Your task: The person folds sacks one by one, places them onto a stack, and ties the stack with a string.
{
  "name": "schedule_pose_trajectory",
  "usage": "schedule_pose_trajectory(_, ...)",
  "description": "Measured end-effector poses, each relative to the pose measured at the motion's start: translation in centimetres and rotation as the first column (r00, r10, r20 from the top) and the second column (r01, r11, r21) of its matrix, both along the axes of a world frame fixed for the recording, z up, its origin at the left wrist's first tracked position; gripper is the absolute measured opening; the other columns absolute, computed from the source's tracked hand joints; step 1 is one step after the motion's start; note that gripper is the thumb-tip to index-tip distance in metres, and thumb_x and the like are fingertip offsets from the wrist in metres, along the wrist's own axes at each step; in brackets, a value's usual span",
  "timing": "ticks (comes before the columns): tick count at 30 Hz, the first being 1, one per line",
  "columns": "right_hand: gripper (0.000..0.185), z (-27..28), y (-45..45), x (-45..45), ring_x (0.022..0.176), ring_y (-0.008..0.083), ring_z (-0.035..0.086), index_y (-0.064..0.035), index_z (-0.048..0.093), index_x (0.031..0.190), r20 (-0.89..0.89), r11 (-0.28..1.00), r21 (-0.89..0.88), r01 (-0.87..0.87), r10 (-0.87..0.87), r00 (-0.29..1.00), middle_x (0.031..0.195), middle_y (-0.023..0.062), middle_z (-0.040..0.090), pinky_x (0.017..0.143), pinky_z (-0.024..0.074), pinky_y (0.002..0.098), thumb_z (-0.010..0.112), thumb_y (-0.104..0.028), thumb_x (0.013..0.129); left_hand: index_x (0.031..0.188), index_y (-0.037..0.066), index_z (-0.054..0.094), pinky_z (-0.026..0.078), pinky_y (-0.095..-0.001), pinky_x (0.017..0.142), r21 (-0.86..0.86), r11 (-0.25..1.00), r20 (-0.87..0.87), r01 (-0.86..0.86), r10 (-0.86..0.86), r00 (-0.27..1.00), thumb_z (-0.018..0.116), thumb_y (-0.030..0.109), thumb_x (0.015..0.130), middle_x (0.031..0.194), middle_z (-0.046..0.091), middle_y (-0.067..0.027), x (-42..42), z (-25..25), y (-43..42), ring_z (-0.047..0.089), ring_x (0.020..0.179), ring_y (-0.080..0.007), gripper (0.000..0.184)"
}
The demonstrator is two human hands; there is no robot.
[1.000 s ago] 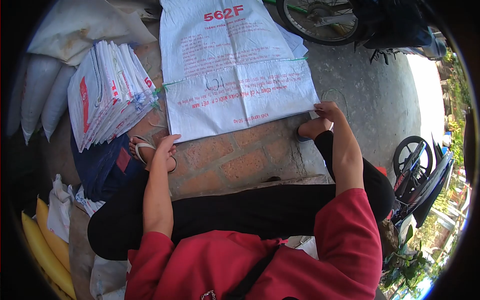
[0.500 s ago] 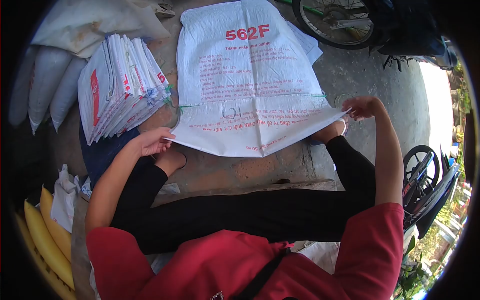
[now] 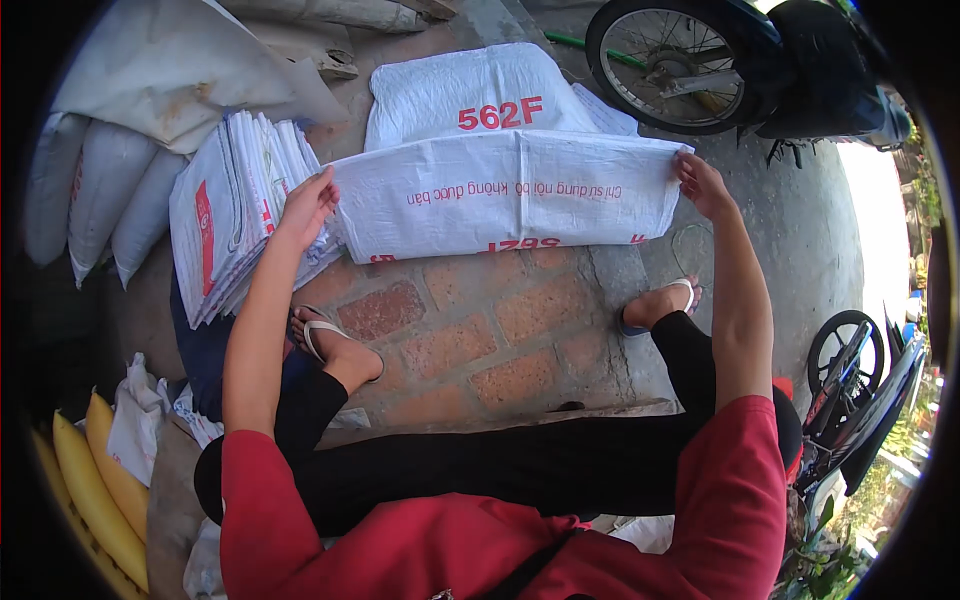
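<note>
A white woven sack [image 3: 600, 197] with red print lies in front of me, its near part folded over toward its far end. The far part still shows the red "562F", and upside-down lettering runs across the folded flap. At the flap's left corner, the fingers of my left hand [image 3: 312, 205] pinch the edge. My right hand [image 3: 703, 183] pinches the opposite corner. Close beside my left hand stands a stack of folded white sacks [image 3: 222, 205], whose near right side is partly hidden by my hand and forearm.
A motorbike wheel [image 3: 668, 65] stands at the far right, with another bike [image 3: 850, 390] nearer on the right. Filled pale sacks [image 3: 100, 195] lean at the left, and yellow filled bags [image 3: 95, 480] lie below them. Brick paving [image 3: 470, 340] lies between my sandalled feet.
Both hands have moved away from me, carrying the sack's near edge up and over. The printed lower text is now covered, and more brick floor shows in front of me.
</note>
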State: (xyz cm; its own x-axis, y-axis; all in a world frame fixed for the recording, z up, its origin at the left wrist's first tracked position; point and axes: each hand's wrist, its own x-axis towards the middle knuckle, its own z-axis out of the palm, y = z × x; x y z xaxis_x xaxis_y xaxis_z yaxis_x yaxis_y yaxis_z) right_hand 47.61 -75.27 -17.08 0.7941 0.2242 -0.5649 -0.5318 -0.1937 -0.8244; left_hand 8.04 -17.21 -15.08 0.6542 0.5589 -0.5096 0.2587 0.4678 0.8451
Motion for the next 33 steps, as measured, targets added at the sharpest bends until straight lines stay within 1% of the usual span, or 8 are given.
schedule_pose_trajectory(4,0.019,-1.3,3.6,1.4,0.066,0.0042,0.052,-0.0222,0.068,0.1,0.05,0.927,-0.374,0.031,-0.013,0.999,0.076,-0.0089,0.057,0.061,0.0378,0.0244,0.072,-0.037,0.09,0.101,0.008,0.068,0.049,-0.0236,0.067,0.233,0.972,-0.245,0.032,0.027,0.969,0.076,0.032,0.092,0.077,0.058,0.002,2.9,-2.6,1.4,0.056,0.067,-0.0089,0.027)
schedule_pose_trajectory(8,0.029,-5.2,5.1,3.4,0.067,0.0099,0.062,-0.0163,0.074,0.103,0.171,0.705,-0.709,-0.014,0.192,0.966,0.078,-0.0021,0.068,0.063,0.0493,0.0314,0.074,-0.04,0.086,0.109,-0.001,0.072,0.052,-0.0303,0.074,0.588,0.747,-0.525,0.31,0.061,0.849,0.079,0.041,0.085,0.092,0.072,-0.0079,5.1,-8.0,4.4,0.066,0.08,-0.0167,0.049)
schedule_pose_trajectory(13,0.046,-9.0,6.5,4.3,0.106,0.0274,0.07,-0.0141,0.074,0.116,0.19,0.522,-0.853,0.018,0.278,0.942,0.108,0.0126,0.075,0.092,0.0534,0.0373,0.073,-0.045,0.082,0.111,-0.002,0.069,0.051,-0.032,0.085,0.644,0.685,-0.539,0.34,0.092,0.837,0.073,0.039,0.089,0.104,0.074,-0.0135,7.4,-11.9,4.0,0.069,0.095,-0.0218,0.047)
schedule_pose_trajectory(22,0.058,-12.7,9.8,3.0,0.126,0.0351,0.057,-0.0101,0.062,0.132,0.257,0.478,-0.866,0.148,0.17,0.951,0.135,0.0199,0.06,0.105,0.0446,0.0447,0.071,-0.045,0.085,0.121,0.0,0.063,0.051,-0.0416,0.093,0.721,0.577,-0.587,0.384,0.214,0.781,0.07,0.035,0.091,0.116,0.069,-0.02,9.8,-17.5,4.4,0.067,0.109,-0.033,0.047)
schedule_pose_trajectory(24,0.062,-12.3,12.2,0.6,0.137,0.04,0.044,-0.0175,0.048,0.146,0.476,0.432,-0.846,0.312,0.35,0.807,0.151,0.0232,0.041,0.111,0.0363,0.0527,0.065,-0.039,0.09,0.128,0.001,0.058,0.048,-0.0451,0.098,0.838,0.372,-0.521,0.4,0.326,0.789,0.069,0.031,0.091,0.13,0.06,-0.0231,10.3,-13.6,0.4,0.06,0.118,-0.0383,0.05)
schedule_pose_trajectory(26,0.061,-8.3,15.8,-4.1,0.145,0.041,0.032,-0.0158,0.044,0.149,0.757,0.765,-0.618,0.182,0.516,0.4,0.156,0.0217,0.035,0.117,0.0255,0.056,0.062,-0.034,0.093,0.138,0.002,0.051,0.042,-0.0484,0.106,0.947,0.125,-0.316,0.295,0.212,0.925,0.066,0.028,0.092,0.145,0.046,-0.0261,12.1,-10.2,-5.1,0.049,0.13,-0.0432,0.054)
schedule_pose_trajectory(28,0.064,-4.2,18.9,-10.9,0.149,0.0421,0.025,-0.0114,0.039,0.152,0.624,0.64,-0.767,-0.046,0.761,0.176,0.16,0.0198,0.03,0.12,0.0172,0.0599,0.059,-0.031,0.094,0.148,0.004,0.042,0.032,-0.0514,0.115,0.942,0.173,-0.259,0.288,-0.171,0.951,0.06,0.026,0.096,0.15,0.039,-0.028,12.8,-7.7,-11.5,0.037,0.14,-0.0451,0.059)
schedule_pose_trajectory(33,0.064,-10.4,20.5,-19.0,0.154,0.0366,0.014,-0.0155,0.031,0.158,0.32,0.319,-0.937,-0.141,0.947,0.012,0.166,0.0158,0.019,0.122,0.0058,0.0588,0.044,-0.042,0.101,0.157,0.009,0.03,0.016,-0.0519,0.123,0.895,0.029,-0.388,0.446,-0.445,0.807,0.046,0.037,0.102,0.162,0.024,-0.0239,10.7,-13.6,-23.8,0.02,0.152,-0.0387,0.064)
